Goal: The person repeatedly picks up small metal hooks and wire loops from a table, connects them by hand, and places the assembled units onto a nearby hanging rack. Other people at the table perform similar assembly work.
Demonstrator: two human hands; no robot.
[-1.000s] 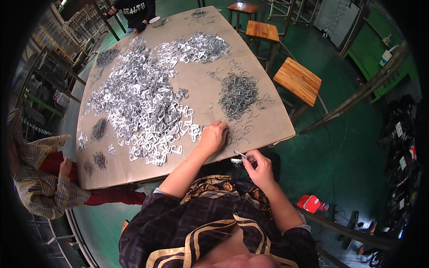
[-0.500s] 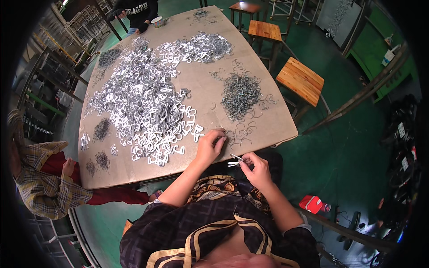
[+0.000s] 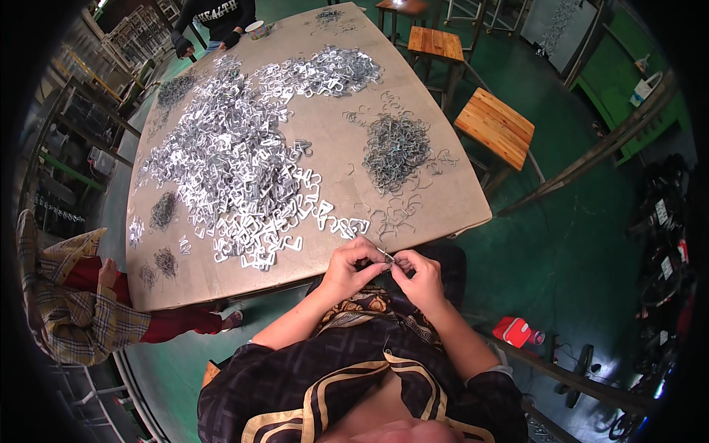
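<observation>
Just off the table's near edge, my left hand and my right hand meet fingertip to fingertip. A small silvery bent metal piece shows between them, pinched in the right fingers. The left thumb and fingers are pressed together against it; whatever they hold is too small to make out. Just beyond my hands lie loose thin wire clips, with a dense heap of grey wire clips farther off. A short row of flat silvery bent pieces runs close past my left fingers from the big pile of bent metal pieces.
The broad brown tabletop also bears smaller dark wire heaps on its left. A person in a checked shirt is at the left edge, another in a dark top at the far end by a tub. Wooden stools line the right.
My left hand has drawn back from the loose wire clips on the table to meet my right hand, uncovering the row of flat pieces. The right hand's metal piece is now between both hands.
</observation>
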